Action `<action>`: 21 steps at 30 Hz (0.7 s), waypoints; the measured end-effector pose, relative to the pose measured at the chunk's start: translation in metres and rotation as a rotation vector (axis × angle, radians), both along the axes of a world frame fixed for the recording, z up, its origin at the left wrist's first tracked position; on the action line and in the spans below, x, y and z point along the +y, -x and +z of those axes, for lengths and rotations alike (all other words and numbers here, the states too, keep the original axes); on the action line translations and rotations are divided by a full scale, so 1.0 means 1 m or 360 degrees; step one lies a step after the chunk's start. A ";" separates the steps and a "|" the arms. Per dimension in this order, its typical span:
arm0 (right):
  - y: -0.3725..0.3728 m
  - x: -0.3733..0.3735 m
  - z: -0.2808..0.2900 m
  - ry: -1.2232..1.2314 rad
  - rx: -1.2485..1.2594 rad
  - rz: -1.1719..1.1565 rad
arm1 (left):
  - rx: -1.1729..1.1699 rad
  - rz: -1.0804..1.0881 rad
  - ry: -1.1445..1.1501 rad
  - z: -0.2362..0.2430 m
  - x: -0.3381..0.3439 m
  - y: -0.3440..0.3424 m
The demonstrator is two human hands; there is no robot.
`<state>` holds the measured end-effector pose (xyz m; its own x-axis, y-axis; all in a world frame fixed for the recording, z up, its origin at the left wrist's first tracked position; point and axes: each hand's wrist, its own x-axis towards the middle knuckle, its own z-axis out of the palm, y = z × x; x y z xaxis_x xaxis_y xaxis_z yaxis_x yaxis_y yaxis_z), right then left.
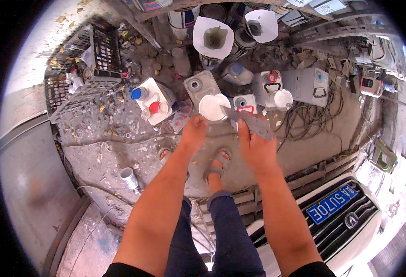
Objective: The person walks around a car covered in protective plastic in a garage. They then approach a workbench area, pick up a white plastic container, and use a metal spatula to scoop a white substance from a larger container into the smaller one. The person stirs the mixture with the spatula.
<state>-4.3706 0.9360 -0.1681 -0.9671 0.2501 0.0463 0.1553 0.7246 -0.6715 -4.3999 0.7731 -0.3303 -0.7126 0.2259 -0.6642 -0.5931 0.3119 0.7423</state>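
Observation:
My left hand is closed at the near left rim of a white plastic cup, whose inside looks white; the fingers behind the rim are hidden. My right hand grips a flat grey scraper with small holes near its wide end. Its narrow end reaches over the right side of the cup's mouth. Just beyond the cup stands a grey jerrycan with a round opening. A small can with a red handle is to the right, partly behind the scraper.
At left are a white can with blue and red caps and a black plastic crate. Paper-lined pails stand at the back. A coiled hose lies at right. A car front is close behind on the right.

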 end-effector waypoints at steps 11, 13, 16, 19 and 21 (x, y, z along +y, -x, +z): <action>0.011 0.003 0.039 0.0047 0.0200 0.0224 | 0.0063 0.0062 0.0004 -0.007 -0.008 -0.006; 0.009 0.011 0.024 0.0066 0.0132 0.0226 | 0.0046 0.0043 0.0001 0.000 -0.002 -0.005; 0.001 0.005 0.002 0.0158 -0.0006 0.0001 | -0.0006 0.0032 -0.0058 0.012 0.003 0.001; -0.007 -0.012 -0.005 0.0096 -0.0008 -0.0035 | -0.0052 0.0026 -0.0087 0.009 0.000 0.000; -0.009 -0.019 0.006 0.0118 0.0024 -0.0054 | -0.0042 0.0033 -0.0077 0.005 -0.006 -0.001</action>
